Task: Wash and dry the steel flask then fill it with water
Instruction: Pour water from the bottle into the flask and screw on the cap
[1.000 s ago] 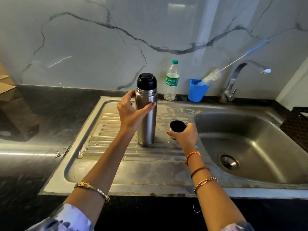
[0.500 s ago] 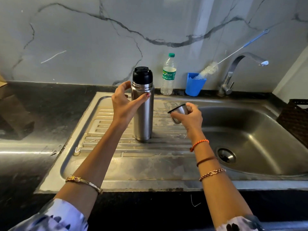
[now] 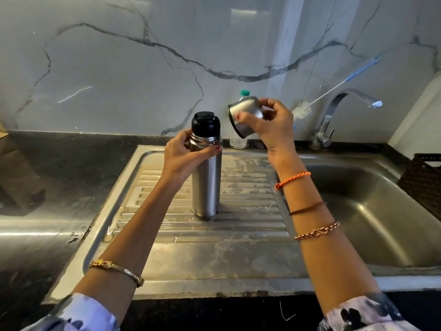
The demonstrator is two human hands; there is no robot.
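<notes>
The steel flask (image 3: 206, 185) stands upright on the ribbed drainboard (image 3: 243, 211) of the sink, its black stopper (image 3: 205, 124) on top. My left hand (image 3: 185, 158) grips the flask just below the stopper. To the right and slightly above the stopper, my right hand (image 3: 269, 126) holds the flask's steel cup lid (image 3: 244, 115) in the air, tilted with its dark open side facing down and left.
A plastic water bottle (image 3: 238, 139) stands at the wall, partly hidden behind the lid. A bottle brush (image 3: 301, 109) leans by the tap (image 3: 338, 111). The sink basin (image 3: 372, 211) lies to the right, a dark basket (image 3: 424, 180) at the far right edge.
My right hand has lifted the cup lid from the drainboard up beside the flask's stopper and turned its opening downward. My left hand kept its grip on the flask.
</notes>
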